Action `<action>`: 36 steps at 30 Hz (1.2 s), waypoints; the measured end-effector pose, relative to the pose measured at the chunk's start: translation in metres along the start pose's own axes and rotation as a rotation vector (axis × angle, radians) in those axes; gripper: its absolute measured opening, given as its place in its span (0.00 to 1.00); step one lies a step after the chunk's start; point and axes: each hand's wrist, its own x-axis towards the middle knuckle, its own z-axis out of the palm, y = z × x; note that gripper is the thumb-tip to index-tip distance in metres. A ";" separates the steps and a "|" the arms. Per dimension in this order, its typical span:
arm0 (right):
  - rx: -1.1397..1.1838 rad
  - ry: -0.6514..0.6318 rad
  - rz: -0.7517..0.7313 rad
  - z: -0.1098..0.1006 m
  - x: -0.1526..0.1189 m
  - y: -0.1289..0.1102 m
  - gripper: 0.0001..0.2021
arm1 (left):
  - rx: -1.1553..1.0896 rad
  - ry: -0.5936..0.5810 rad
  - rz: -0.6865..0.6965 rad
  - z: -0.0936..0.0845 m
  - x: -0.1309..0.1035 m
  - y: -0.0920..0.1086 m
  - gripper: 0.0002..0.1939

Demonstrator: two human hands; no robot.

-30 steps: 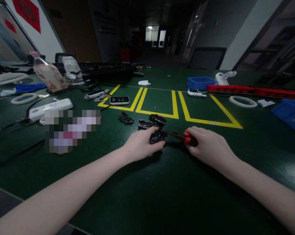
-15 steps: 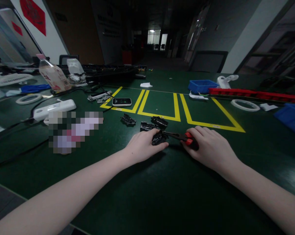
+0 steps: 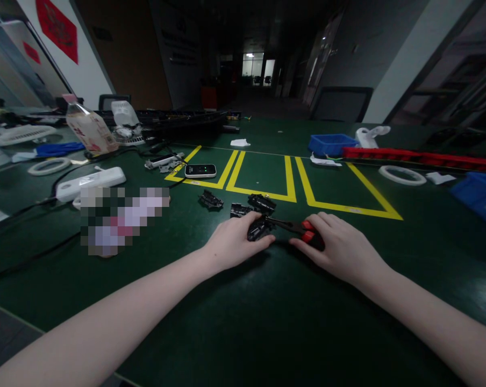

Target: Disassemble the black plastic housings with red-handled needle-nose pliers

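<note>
My left hand (image 3: 234, 241) grips a black plastic part (image 3: 258, 230), its thumb and fingers around the part's near side. Red-handled pliers (image 3: 306, 231) are in my right hand (image 3: 342, 244), fingers wrapped over the grips and thumb stretched out below. The pliers' jaws (image 3: 272, 219) point left and meet the black part by my left fingers; what they bite on is too small to make out. Just beyond lie more dark parts: one (image 3: 262, 202) behind, one (image 3: 240, 210) touching or close to my left hand, and a smaller one (image 3: 211, 200) apart to the left.
Yellow tape outlines (image 3: 263, 194) mark the green table (image 3: 267, 322). A small white-edged device (image 3: 200, 171) sits on the left outline. Farther left are a power strip (image 3: 92, 183) and a bottle (image 3: 92, 126). Blue bins (image 3: 332, 145) and a red strip (image 3: 420, 161) lie to the right.
The pliers and my right hand have shifted slightly left and down. My right thumb has stretched out farther from the handles. The left hand keeps its hold on the black part.
</note>
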 end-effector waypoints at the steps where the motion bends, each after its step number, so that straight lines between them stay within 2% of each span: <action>1: 0.021 -0.013 0.016 0.000 0.001 -0.001 0.26 | -0.008 -0.002 0.007 0.000 0.000 0.000 0.31; 19: 0.115 -0.081 0.131 -0.002 0.005 -0.006 0.24 | 0.036 0.001 0.062 -0.002 -0.001 0.000 0.29; 23: 0.097 -0.074 0.104 -0.002 0.004 -0.006 0.21 | 0.024 -0.007 0.058 -0.003 0.000 -0.001 0.29; 29: 0.004 0.004 0.022 0.000 0.002 -0.002 0.22 | -0.051 -0.039 0.054 -0.004 0.001 -0.002 0.27; 36: -0.063 0.002 0.007 -0.001 0.002 0.000 0.20 | -0.037 -0.032 0.052 -0.004 0.001 -0.002 0.30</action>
